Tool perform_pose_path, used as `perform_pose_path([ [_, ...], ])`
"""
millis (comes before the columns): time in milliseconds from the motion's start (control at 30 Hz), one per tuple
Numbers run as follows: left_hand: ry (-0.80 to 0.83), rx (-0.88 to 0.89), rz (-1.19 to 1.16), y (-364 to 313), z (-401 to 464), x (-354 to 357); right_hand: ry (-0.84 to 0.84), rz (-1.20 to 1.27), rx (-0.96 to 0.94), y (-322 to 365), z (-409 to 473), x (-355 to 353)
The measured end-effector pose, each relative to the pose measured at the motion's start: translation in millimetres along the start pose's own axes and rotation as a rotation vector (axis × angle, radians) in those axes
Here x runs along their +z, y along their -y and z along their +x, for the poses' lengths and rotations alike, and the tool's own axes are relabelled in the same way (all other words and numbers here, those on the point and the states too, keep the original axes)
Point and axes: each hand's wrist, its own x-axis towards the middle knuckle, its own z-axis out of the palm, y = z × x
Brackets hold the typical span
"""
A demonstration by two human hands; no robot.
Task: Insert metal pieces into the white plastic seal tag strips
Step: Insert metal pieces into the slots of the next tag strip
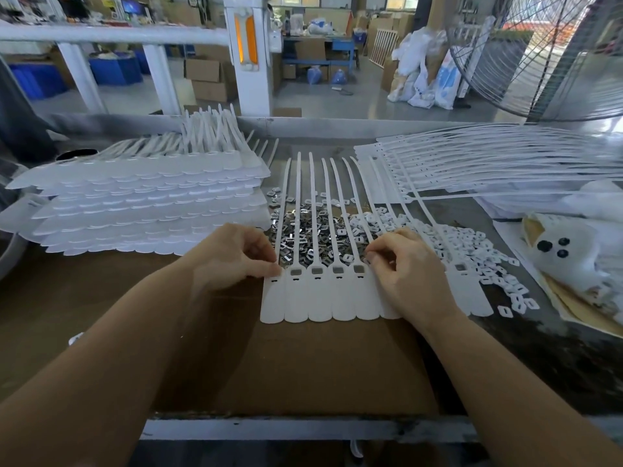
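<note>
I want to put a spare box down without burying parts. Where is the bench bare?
Bare brown cardboard lies between the forearms, from the seal tag strip to the bench's near edge, and left of the left hand below the stacked strips. Crowded: metal pieces and white caps beyond the right hand.

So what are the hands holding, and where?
The left hand pinches the left edge of the white strip sheet, near its slots. The right hand curls on the sheet's right side; whether it holds anything cannot be told.
</note>
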Motion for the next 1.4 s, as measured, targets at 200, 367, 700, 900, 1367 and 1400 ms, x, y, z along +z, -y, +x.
perform_pose_path([
  [200, -0.069, -0.021, -0.017, 0, -1, 4, -0.113, -0.121, 0.146, -7, -1, -1],
  [367, -0.4, 0.043, 0.105, -18, 11, 26, -0.03, -0.212, 0.12, -8, 0, 1],
  [700, -0.321, 0.166, 0.25, -56, 54, 72, -0.008, -0.229, 0.126, -8, 0, 1],
  [900, -0.271, 0.1, 0.298, -57, 62, 73, -0.005, -0.235, 0.122, -8, 0, 1],
  [1367, -0.256, 0.157, -0.191, -44, 32, 42, -0.005, -0.226, 0.115, -9, 0, 1],
  [1400, -0.213, 0.152, -0.181, -41, 27, 36, -0.006, -0.228, 0.114, -9, 0, 1],
])
